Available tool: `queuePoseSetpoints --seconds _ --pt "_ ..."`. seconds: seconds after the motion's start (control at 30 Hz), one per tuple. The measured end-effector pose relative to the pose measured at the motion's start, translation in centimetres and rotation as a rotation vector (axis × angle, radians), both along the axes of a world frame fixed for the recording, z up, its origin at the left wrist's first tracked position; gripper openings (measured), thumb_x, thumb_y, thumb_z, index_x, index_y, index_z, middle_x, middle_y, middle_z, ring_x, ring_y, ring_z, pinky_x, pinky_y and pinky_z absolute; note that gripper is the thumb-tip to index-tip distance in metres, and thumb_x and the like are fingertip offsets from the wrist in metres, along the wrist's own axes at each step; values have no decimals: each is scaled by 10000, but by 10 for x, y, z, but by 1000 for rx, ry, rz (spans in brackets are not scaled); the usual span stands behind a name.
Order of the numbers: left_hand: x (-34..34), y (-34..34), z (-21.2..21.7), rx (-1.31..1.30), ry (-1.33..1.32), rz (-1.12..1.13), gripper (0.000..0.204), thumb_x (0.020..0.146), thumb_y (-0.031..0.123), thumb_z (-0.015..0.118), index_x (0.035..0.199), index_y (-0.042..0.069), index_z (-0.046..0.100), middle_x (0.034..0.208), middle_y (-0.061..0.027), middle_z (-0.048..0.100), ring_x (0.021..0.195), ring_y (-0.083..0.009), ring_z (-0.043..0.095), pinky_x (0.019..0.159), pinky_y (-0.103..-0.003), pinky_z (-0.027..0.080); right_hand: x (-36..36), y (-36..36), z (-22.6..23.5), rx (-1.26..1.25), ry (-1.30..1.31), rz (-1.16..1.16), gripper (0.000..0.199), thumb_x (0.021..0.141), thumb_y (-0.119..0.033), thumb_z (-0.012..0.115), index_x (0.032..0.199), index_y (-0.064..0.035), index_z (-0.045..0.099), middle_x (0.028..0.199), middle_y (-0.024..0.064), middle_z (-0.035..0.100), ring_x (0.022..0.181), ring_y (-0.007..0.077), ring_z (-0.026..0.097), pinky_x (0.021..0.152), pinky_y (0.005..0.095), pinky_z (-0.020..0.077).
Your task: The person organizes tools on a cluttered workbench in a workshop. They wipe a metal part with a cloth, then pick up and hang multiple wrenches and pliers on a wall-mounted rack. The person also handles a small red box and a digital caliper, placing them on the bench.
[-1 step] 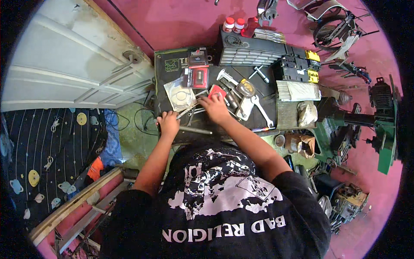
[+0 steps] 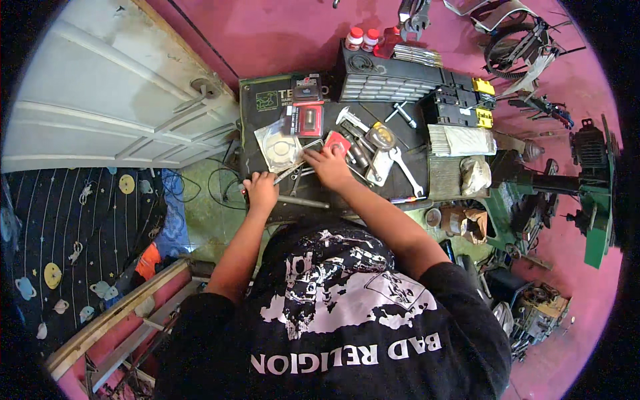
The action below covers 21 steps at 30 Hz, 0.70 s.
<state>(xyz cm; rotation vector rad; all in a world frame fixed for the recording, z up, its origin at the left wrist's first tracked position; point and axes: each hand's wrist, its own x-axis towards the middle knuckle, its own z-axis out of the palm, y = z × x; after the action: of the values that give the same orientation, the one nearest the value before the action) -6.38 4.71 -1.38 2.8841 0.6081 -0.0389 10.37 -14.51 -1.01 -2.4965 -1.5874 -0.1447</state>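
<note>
On a dark, worn workbench top (image 2: 257, 120), my left hand (image 2: 261, 191) is at the near left edge with its fingers bent. A slim metal tool (image 2: 288, 172) runs from its fingertips towards my right hand; the exact kind cannot be made out. My right hand (image 2: 331, 168) lies palm down over loose tools, fingers apart, by a small red package (image 2: 338, 143). Below the hands lies a long metal rod (image 2: 303, 201). Left of my right fingers is a clear packet (image 2: 279, 147) with a ring-shaped part. Further right are a caliper (image 2: 353, 120), a tape measure (image 2: 381, 136) and an open-end wrench (image 2: 405, 171).
A drawer organizer (image 2: 387, 89) stands at the back beside black and yellow cases (image 2: 460, 105). Blister packs (image 2: 309, 120) lie at the back left. A white door (image 2: 127, 87) is on the left, a green machine (image 2: 593, 200) on the right, and a wooden rail (image 2: 113, 320) at lower left.
My right hand has shifted very slightly to the left over the tools. My left hand stays at the bench edge.
</note>
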Motion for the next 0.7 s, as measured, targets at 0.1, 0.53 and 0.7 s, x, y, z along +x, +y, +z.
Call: queuePoseSetpoints --seconds 0.1,0.53,0.7 --pt "-6 9 7 -76 -104 -30 226 737 202 770 961 169 772 945 -26 708 993 -243 570 853 -472 367 -2 20 -3 -206 90 -8 283 905 -190 551 1156 -182 682 1192 -26 648 1133 212 533 953 474 402" --pt "24 12 77 -1377 -452 456 310 937 205 732 1125 -41 717 1048 -60 727 937 -113 642 893 -261 473 -23 -47 48 337 948 -223 182 858 -127 758 1018 -43 737 968 121 737 898 251 674 804 366 526" --pt "73 -24 138 -1480 -607 370 327 974 285 680 1173 29 725 962 21 697 861 -47 548 762 -228 396 -8 -70 108 443 1182 -301 186 916 -120 711 1068 -15 730 968 65 753 882 146 677 817 310 521"
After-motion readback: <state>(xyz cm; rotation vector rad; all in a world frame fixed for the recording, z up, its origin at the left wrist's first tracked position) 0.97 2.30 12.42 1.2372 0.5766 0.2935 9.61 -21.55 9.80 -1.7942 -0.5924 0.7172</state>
